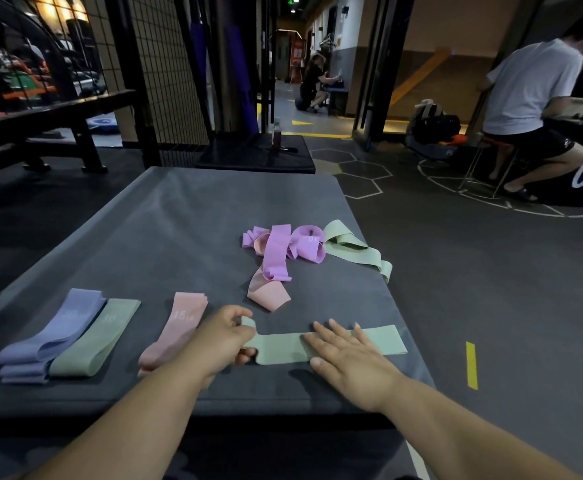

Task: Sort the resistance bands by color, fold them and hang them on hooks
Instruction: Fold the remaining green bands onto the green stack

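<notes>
Head view is showing the left grip point(220, 341) pinching the left end of a light green band point(383, 341). Its thumb and fingers are curling round the lifted edge. The right grip point(348, 358) is lying flat with straight fingers across the band's middle, grasping nothing. The band is lying stretched out along the near edge of the grey surface point(179, 209), with its right end reaching close to the surface's right edge. The flat palm is probably serving as an anchor and a crease line, so that the raised end can be carried over into a fold without the strip sliding.

To the left, folded pieces are sitting in a row by color: a folded purple stack point(51, 337), a folded green band point(96, 337) touching it, and a folded pink band point(179, 327) a little apart, just beside the left wrist. Keeping the colors side by side is likely making the sorting easy to read. Farther back, a tangled pile point(279, 251) of violet, peach and green bands is lying unfolded. No hooks are showing anywhere, so the hanging is looking like a step not yet begun, and the folding is seeming roughly half done.
</notes>
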